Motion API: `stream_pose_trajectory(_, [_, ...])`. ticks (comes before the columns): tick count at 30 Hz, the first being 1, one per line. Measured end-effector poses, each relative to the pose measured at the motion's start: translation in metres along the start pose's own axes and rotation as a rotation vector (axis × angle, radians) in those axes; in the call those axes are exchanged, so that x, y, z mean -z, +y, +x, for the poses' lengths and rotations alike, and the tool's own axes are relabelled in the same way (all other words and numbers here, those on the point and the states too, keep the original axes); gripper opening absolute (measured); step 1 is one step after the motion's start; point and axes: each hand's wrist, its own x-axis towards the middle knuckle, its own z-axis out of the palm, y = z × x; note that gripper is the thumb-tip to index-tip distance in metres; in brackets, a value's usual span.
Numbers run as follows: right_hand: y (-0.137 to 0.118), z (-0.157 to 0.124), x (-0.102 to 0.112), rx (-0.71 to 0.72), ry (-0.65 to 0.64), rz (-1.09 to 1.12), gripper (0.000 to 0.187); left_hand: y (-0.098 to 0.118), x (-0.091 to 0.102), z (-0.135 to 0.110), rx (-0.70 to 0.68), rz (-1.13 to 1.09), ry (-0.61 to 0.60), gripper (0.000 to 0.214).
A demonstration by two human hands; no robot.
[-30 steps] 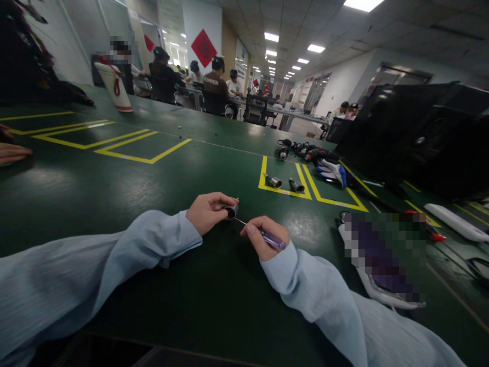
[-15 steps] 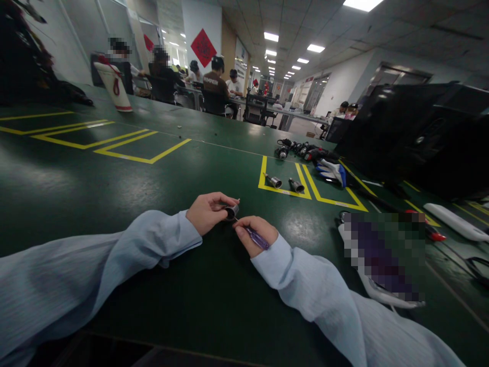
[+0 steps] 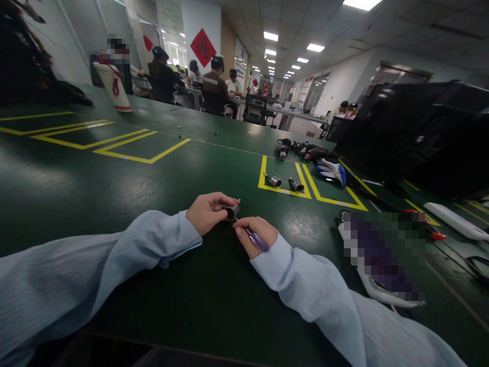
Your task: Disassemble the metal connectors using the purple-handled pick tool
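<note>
Between the thumb and fingers of my left hand [image 3: 209, 210] is a small round metal cup-like part [image 3: 231, 212], its open mouth turned toward my right hand. My right hand [image 3: 256, 234] is closed around a screwdriver [image 3: 258, 239] with a clear purple handle. The thin shaft points up and left into the mouth of the metal part; its tip is hidden there. Two similar metal parts, one on the left [image 3: 274, 181] and one on the right [image 3: 296, 185], lie on the green table beyond my hands, within a yellow taped outline.
Dark cabled parts [image 3: 284, 149] and a blue-and-white glove [image 3: 331, 172] lie farther back. On the right are a white-edged device [image 3: 376, 290] with a blurred screen and a white bar [image 3: 454, 222]. A white cup [image 3: 114, 87] stands far left. Several people sit at tables behind.
The screwdriver handle has shifted very slightly in my right hand. Both hands and the metal part stay in nearly the same place.
</note>
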Motion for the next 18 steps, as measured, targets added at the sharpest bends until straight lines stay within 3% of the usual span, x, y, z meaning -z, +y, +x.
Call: stream_pose_trajectory(18, [-0.0007,-0.0005,-0.0027,-0.072,-0.038,-0.093,0.015,-0.0025,-0.0001,0.0025,0.026,-0.003,-0.001,0.022])
